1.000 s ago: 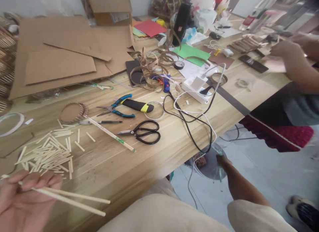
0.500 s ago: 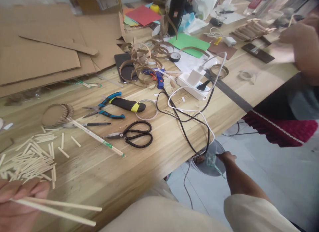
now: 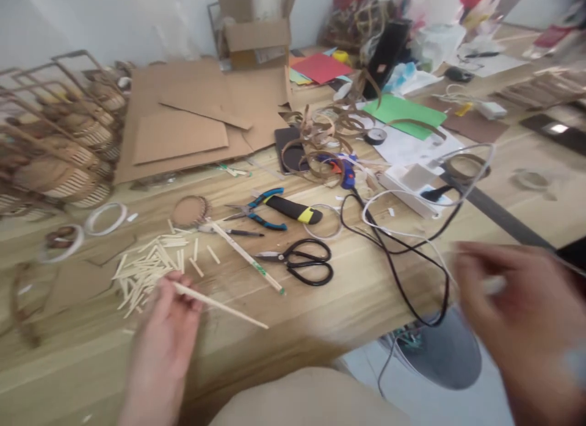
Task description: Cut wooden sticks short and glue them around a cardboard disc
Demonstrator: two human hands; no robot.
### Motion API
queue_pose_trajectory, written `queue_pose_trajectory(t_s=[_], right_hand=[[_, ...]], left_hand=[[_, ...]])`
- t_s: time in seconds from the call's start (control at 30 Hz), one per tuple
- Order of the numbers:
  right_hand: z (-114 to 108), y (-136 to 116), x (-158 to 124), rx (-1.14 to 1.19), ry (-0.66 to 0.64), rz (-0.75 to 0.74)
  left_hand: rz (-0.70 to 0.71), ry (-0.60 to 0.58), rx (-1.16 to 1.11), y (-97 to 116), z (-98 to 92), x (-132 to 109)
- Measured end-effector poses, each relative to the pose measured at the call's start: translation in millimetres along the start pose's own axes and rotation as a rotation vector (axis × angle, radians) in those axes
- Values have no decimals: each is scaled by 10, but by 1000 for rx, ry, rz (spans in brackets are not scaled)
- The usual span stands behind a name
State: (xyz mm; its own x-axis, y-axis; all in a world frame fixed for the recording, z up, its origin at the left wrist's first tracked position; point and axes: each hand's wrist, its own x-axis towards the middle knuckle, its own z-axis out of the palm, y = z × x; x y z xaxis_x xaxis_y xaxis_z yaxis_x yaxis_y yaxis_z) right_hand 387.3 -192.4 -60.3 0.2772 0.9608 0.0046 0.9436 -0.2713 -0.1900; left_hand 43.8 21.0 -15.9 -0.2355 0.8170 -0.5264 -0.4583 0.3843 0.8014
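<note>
My left hand (image 3: 167, 328) is closed on a pair of thin wooden sticks (image 3: 220, 304) that point right over the wooden table (image 3: 284, 316). It sits just below a pile of short cut stick pieces (image 3: 146, 267). My right hand (image 3: 517, 310) is raised at the right edge of the table, smeared by motion; something pale and thin shows by its fingers but I cannot make it out. Black scissors (image 3: 302, 261) and another long stick (image 3: 247, 258) lie between the two hands.
Blue-handled pliers (image 3: 259, 209), a black and yellow knife (image 3: 293, 209), a pen (image 3: 238, 232), tape rings (image 3: 107, 217), black and white cables (image 3: 403, 231) and a white power strip (image 3: 412, 185) lie on the table. Cardboard sheets (image 3: 192, 121) and woven baskets (image 3: 59, 145) are at the back left. A grey bin (image 3: 439, 353) stands on the floor.
The view swung left and up. My right hand rose from the bin on the floor to table height. My left hand moved up toward the stick pile, still holding the sticks.
</note>
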Motion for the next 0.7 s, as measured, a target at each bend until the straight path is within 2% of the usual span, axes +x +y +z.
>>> queue_pose_trajectory(t_s=[0.13,0.2,0.23,0.3,0.37,0.43,0.47,0.6,0.63,0.7], right_hand=[[105,-1332,514,86,63,-327],[170,-1819,772,72,20,-446],[201,-1980,877,36,-4,-419],[254,-2159,1023,-41,-46,-367],[278,-2224,1085,-54,-26,-344],[264,-2275,1088,61,-11,-392],[245,-2314,1079,154,-47,-419],[166,-2530,1054,439,-419,-426],[157,-2569,1061,473,-480,-407],[155,-2601,1089,546,-520,-362]], left_hand=[[-20,-47,53,-5,-49,17],[-23,-104,96,14,-88,64],[-34,-133,116,24,-107,97],[-58,-187,143,40,-139,169],[-69,-235,151,46,-165,231],[-69,-264,153,41,-185,266],[-67,-273,152,35,-195,274],[-60,-315,167,10,-246,281],[-42,-327,187,8,-266,288],[41,-333,265,14,-316,310]])
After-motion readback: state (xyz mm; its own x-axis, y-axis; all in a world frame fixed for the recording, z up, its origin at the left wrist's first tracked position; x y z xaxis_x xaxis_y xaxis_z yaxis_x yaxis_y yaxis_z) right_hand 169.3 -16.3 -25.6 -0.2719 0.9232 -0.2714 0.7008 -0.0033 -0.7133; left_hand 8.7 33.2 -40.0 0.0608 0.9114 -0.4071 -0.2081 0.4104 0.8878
